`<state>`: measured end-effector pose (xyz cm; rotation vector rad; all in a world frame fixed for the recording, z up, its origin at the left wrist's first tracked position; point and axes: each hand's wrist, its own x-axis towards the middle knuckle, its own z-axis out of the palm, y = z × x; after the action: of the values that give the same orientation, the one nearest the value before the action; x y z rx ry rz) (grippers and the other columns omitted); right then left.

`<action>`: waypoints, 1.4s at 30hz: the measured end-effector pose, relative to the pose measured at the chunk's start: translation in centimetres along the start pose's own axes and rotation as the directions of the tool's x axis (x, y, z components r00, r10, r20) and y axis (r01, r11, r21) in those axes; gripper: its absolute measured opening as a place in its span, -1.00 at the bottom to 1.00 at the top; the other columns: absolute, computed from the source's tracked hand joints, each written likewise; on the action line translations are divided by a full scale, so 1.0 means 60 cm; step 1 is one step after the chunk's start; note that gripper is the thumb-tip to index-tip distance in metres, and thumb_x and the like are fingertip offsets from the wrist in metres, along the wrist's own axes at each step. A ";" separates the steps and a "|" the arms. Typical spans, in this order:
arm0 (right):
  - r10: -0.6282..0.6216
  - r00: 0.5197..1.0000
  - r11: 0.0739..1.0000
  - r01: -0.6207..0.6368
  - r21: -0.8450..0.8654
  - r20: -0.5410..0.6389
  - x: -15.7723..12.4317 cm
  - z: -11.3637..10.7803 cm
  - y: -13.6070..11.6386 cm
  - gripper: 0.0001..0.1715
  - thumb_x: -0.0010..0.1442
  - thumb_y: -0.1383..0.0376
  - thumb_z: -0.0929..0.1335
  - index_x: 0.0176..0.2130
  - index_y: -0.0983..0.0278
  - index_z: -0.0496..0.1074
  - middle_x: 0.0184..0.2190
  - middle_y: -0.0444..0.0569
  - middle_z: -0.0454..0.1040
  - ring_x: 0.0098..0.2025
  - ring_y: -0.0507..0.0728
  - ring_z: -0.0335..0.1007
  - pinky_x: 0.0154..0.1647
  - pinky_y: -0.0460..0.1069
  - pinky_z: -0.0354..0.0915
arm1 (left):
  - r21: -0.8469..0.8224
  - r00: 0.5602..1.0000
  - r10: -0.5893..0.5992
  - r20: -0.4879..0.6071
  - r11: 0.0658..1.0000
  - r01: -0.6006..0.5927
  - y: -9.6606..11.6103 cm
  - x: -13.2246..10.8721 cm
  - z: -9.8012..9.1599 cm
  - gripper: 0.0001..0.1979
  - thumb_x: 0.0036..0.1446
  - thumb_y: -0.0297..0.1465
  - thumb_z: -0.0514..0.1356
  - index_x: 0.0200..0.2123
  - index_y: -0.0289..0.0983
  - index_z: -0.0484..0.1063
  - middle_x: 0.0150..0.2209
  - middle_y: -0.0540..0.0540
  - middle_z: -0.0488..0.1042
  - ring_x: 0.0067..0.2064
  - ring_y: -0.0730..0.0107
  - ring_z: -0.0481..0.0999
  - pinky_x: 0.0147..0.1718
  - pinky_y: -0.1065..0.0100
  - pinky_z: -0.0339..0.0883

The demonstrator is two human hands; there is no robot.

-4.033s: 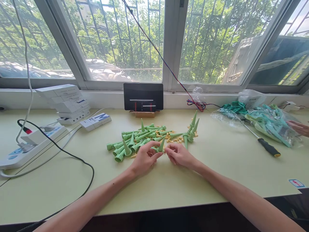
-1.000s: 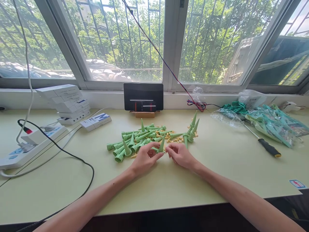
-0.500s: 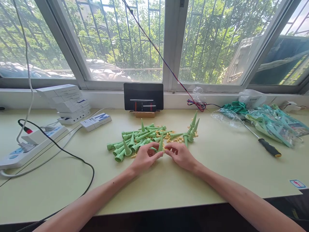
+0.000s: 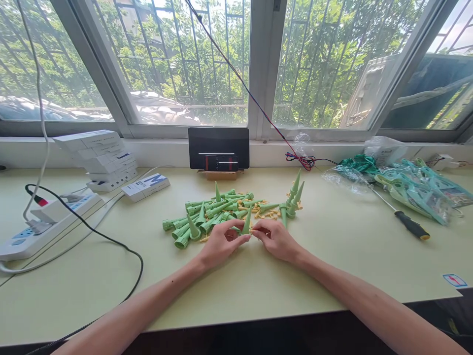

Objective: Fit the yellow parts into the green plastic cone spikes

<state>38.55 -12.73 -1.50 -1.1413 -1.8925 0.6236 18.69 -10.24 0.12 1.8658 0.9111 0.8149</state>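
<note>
My left hand point(image 4: 226, 240) is closed round the base of a green plastic plant-watering spike point(image 4: 247, 223), which points upward. My right hand point(image 4: 274, 237) pinches a small yellow plastic valve point(image 4: 252, 230) against the spike's side, near its base; fingertips partly hide it. Just beyond my hands lies a heap of green spikes point(image 4: 212, 213), some on their sides and some standing on end. Loose yellow valves point(image 4: 266, 213) are scattered at the heap's right. Several spikes with yellow valves on them point(image 4: 293, 201) stand together beyond my right hand.
A screwdriver point(image 4: 412, 225) and plastic-bagged green items point(image 4: 417, 185) lie at the right. White boxes point(image 4: 107, 158) are stacked at back left, near a power strip point(image 4: 51, 224) and a black cable point(image 4: 121, 245). A tablet point(image 4: 219, 140) with a phone before it leans by the window.
The view has shifted very slightly. Both hands stay together at the same spike and yellow valve, with hardly any movement.
</note>
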 end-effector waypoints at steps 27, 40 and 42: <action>0.253 0.900 0.793 -0.404 0.456 0.356 0.004 -0.008 0.002 -0.54 0.23 -0.02 0.29 -0.48 0.27 0.26 -0.67 -0.31 0.02 -0.76 -0.09 0.04 -0.74 -0.15 -0.04 | 0.005 0.998 0.057 0.008 0.998 -0.057 0.003 0.002 0.000 -0.68 0.11 -0.26 0.28 -0.11 -0.31 0.49 -0.45 0.01 0.45 -0.59 0.58 0.30 -0.59 0.48 0.30; 0.321 0.771 0.529 -0.628 0.571 0.550 0.008 -0.021 0.001 -0.51 0.09 -0.05 0.42 -0.44 0.30 0.28 -0.62 -0.31 0.03 -0.73 -0.14 -0.02 -0.85 -0.22 -0.27 | 0.008 0.992 0.124 0.013 0.992 -0.124 -0.007 0.002 0.002 -0.67 0.15 -0.26 0.25 -0.05 -0.28 0.49 -0.17 -0.09 0.43 -0.51 0.60 0.34 -0.57 0.49 0.33; 0.312 0.777 0.533 -0.620 0.576 0.547 0.008 -0.020 0.001 -0.51 0.10 -0.05 0.41 -0.44 0.30 0.28 -0.62 -0.31 0.04 -0.73 -0.14 -0.02 -0.85 -0.22 -0.27 | 0.032 0.992 0.126 0.004 0.991 -0.126 -0.005 0.002 0.003 -0.68 0.16 -0.25 0.24 -0.06 -0.28 0.49 -0.16 -0.10 0.43 -0.51 0.59 0.34 -0.56 0.49 0.33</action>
<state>39.48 -12.27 -0.71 -1.0012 -1.3119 1.8690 18.78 -10.12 -0.20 1.9677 0.8157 0.8794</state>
